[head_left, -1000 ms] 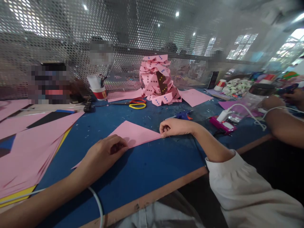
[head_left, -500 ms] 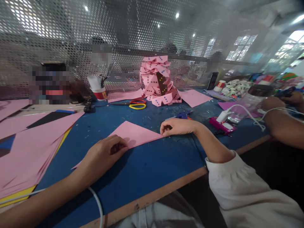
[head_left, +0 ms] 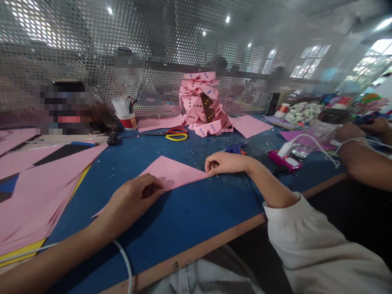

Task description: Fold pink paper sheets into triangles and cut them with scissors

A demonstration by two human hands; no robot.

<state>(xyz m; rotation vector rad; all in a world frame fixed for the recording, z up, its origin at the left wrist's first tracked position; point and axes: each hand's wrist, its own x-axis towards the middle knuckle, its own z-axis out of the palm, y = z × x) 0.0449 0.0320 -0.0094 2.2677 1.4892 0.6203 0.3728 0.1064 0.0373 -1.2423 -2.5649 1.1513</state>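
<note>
A sheet of pink paper [head_left: 176,173], folded into a triangle, lies flat on the blue tabletop [head_left: 199,220] in front of me. Its folded edge runs along the near side. My left hand [head_left: 136,198] rests over the left part of the paper, fingers curled and closed at that near edge; the hand and forearm cover some of the sheet. At the right corner my right hand [head_left: 228,162] pinches the paper's tip between thumb and fingers. Just behind the right hand is a blue glue gun [head_left: 236,148], partly hidden by it.
Scissors [head_left: 177,134] with red and yellow handles lie before a tall heap of folded pink papers [head_left: 194,106]. Pink sheets [head_left: 45,188] are stacked at left. A paper cup [head_left: 128,121], magenta power strip [head_left: 286,161], clear jar [head_left: 323,128] and another person's arm [head_left: 363,157] are around.
</note>
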